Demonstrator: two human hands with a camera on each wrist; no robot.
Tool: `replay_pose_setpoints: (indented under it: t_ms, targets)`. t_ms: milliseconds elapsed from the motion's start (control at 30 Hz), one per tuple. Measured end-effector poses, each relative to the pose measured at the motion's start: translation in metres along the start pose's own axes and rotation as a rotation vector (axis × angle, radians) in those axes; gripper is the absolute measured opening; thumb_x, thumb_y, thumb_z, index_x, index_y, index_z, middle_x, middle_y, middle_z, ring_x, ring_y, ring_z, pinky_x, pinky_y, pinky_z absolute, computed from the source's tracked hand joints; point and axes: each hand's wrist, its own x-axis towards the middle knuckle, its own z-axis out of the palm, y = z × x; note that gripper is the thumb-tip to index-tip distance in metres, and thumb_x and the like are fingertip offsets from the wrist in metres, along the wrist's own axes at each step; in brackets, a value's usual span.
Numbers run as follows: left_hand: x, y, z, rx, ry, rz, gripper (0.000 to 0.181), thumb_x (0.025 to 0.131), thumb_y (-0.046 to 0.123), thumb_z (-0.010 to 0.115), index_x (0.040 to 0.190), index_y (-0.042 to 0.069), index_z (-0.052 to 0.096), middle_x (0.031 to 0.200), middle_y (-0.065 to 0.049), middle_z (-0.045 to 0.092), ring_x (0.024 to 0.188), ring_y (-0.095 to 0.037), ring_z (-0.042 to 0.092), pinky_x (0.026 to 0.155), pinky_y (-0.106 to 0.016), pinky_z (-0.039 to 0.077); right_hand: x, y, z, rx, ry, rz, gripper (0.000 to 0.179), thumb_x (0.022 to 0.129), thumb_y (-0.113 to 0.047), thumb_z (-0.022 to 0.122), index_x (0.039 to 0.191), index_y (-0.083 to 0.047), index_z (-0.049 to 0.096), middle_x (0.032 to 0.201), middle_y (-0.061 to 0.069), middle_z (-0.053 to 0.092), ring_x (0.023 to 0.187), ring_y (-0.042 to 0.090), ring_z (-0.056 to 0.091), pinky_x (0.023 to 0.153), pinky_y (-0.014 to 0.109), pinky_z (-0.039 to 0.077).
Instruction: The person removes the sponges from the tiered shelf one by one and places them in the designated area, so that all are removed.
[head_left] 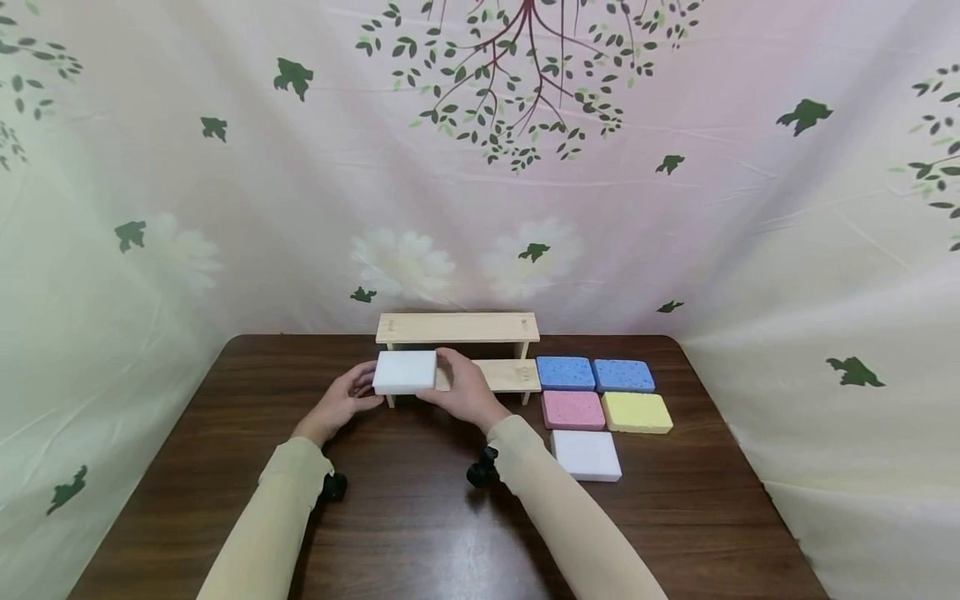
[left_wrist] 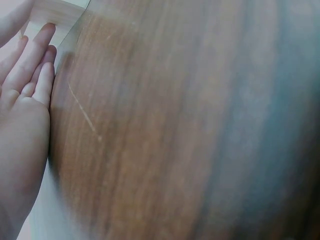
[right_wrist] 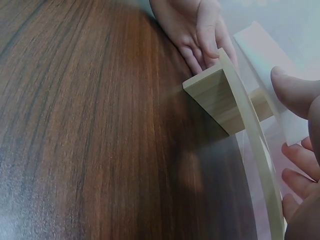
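Over the left end of the lower step of a small two-tier wooden shelf [head_left: 510, 375], a white sponge block [head_left: 405, 371] is held up. My right hand [head_left: 468, 392] pinches its right end, the thumb on the near side; the right wrist view shows the white block [right_wrist: 270, 80] tilted above the shelf board [right_wrist: 250, 125]. Beside the block's left end is my left hand [head_left: 341, 406], its fingers fairly straight in the left wrist view [left_wrist: 32, 70]. Whether the left hand touches the block or the shelf's corner I cannot tell.
Right of the shelf lie two blue sponges [head_left: 565, 373], a pink sponge [head_left: 573, 410], a yellow sponge [head_left: 637, 412] and another white block [head_left: 587, 456]. They rest on a dark wooden table [head_left: 405, 533]. A printed curtain [head_left: 465, 200] hangs behind and at both sides.
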Motion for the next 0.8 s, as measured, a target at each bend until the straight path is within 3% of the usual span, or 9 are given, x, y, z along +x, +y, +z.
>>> replay_pose_setpoints:
  t_ms: [433,800]
  targets:
    - [0.001,-0.004,0.000,-0.009,-0.010,0.021,0.075,0.096,0.006,0.074,0.161,0.005,0.037,0.157,-0.024,0.049,0.150,-0.041,0.040,0.127,-0.058,0.024,-0.008,0.006,-0.007,-0.024,0.010,-0.014,0.085,0.088,-0.040,0.087,0.155,-0.006,0.046,0.151,0.012,0.058,0.135,0.028,0.056,0.114,0.046,0.047]
    - [0.003,-0.005,-0.001,-0.015,-0.002,-0.010,0.076,0.096,0.011,0.076,0.162,0.009,0.037,0.159,-0.022,0.047,0.151,-0.039,0.039,0.128,-0.057,0.025,-0.017,0.007,-0.016,-0.054,0.018,-0.026,0.084,0.089,-0.040,0.086,0.154,-0.005,0.047,0.149,0.012,0.059,0.136,0.028,0.057,0.115,0.044,0.047]
